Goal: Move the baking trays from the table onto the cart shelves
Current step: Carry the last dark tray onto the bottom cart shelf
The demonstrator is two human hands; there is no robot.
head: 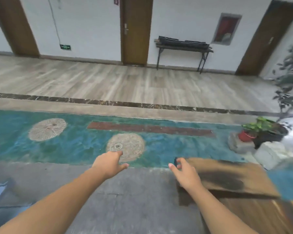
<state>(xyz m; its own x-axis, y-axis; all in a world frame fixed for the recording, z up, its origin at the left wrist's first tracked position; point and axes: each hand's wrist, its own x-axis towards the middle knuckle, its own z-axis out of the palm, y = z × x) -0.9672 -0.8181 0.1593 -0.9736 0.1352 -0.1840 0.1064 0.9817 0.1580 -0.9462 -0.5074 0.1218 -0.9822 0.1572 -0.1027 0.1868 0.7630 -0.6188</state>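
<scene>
1. The left hand's [108, 165] fingers are loosely spread, forefinger pointing ahead and thumb out toward 3 o'clock; they hold nothing.
2. The right hand's [185, 174] fingers are curled narrow, the thumb tip apart at 9 o'clock of them. A small dark thing [176, 162] sits at the fingertips; whether it is pinched I cannot tell.
3. Both bare forearms reach in from 6 o'clock, over grey paving.
4. Just beside the right hand, at 3 o'clock, lies a blurred wooden board [254, 169] with a dark smear across it.
5. Ahead of the hands, at 12 o'clock, is a blue-green floor panel [74, 146] with two round woven discs; the nearer disc [130, 146] is just beyond the left forefinger.
6. Potted plants [259, 127] stand at 3 o'clock.
7. Well apart, far off at 1 o'clock against the white wall, a side table [193, 50] carries a dark flat stack, seemingly the baking trays [183, 42], too blurred to count.
8. A brown door [135, 31] stands at 12 o'clock.
</scene>
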